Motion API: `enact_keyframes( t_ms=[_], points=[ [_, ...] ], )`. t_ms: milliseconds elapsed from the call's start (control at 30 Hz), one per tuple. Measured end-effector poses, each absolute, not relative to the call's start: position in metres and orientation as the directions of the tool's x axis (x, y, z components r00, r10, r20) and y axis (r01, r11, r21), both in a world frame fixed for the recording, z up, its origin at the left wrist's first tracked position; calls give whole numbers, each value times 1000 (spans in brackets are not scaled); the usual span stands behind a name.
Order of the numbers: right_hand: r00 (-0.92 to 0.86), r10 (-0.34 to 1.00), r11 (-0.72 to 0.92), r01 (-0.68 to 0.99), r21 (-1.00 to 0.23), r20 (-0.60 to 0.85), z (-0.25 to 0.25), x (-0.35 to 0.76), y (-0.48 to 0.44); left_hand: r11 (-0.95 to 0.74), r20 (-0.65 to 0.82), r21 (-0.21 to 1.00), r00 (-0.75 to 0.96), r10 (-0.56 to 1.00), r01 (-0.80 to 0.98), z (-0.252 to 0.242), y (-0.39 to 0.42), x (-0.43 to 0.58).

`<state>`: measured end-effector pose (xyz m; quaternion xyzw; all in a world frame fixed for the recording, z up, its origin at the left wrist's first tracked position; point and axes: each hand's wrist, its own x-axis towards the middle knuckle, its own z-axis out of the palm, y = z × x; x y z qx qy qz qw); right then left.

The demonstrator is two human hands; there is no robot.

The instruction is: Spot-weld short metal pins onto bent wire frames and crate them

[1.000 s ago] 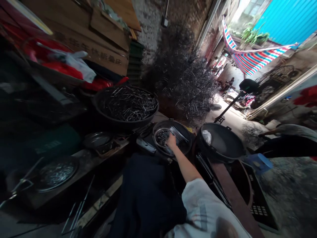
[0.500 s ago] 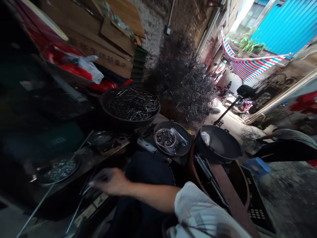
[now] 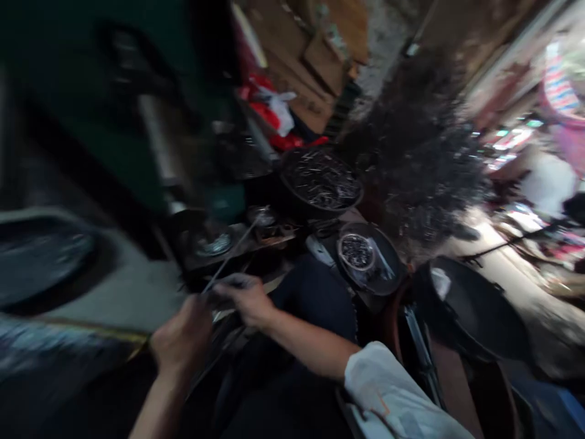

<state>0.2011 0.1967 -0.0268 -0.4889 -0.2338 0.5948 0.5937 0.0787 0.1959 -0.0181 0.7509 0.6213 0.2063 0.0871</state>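
Observation:
My left hand (image 3: 185,332) is closed, at lower left, with a thin metal rod (image 3: 235,250) rising from it up and to the right. Close beside it, my right hand (image 3: 247,299) has its fingers pinched at the rod's lower part. Both hands are smeared by motion, so the exact grip is hard to see. Beyond them, a small dish of shiny metal pieces (image 3: 214,245) rests on the dark bench. Right of my hands, a dark round tray (image 3: 388,283) bears a bowl of small metal parts (image 3: 356,251) and several thin rods.
A large basin (image 3: 292,195) of bent metal pieces stands behind the tray. At right is a wide black pan (image 3: 475,305) with something white inside. A big dark heap of wire pieces (image 3: 411,146) rises at the back, near cardboard boxes (image 3: 301,79). A green machine (image 3: 183,134) looms at left.
The view has swung left, shifting the surroundings rightward. My left hand now shows clearly beside my right hand, and the rod slants upward from both.

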Motion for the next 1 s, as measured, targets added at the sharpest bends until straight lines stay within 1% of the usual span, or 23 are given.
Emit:
enact_keyframes(
  t_ms=[33, 67, 100, 200, 467, 600, 1000],
  points=[
    [178, 935, -185, -490, -852, -305, -25, 201, 196, -195, 205, 353, 127, 970, 915, -22, 194, 75],
    [171, 934, -187, -512, -838, -313, -22, 201, 196, -212, 208, 337, 147, 967, 917, -24, 193, 73],
    [157, 931, -200, -538, -819, -330, -20, 200, 197, -238, 213, 332, 173, 962, 913, -26, 194, 72],
    [132, 925, -217, -586, -781, -356, -14, 196, 199, -234, 240, 322, 160, 957, 918, -27, 198, 75],
    [210, 909, -145, -652, -744, -361, -3, 187, 201, -228, 253, 317, 150, 956, 921, -26, 197, 81],
    [194, 923, -149, -615, -775, -331, 3, 191, 205, -218, 251, 317, 140, 958, 923, -24, 201, 84],
    [229, 948, -63, -552, -831, -223, 8, 192, 227, -188, 248, 333, 107, 963, 924, -10, 219, 88]
  ],
)
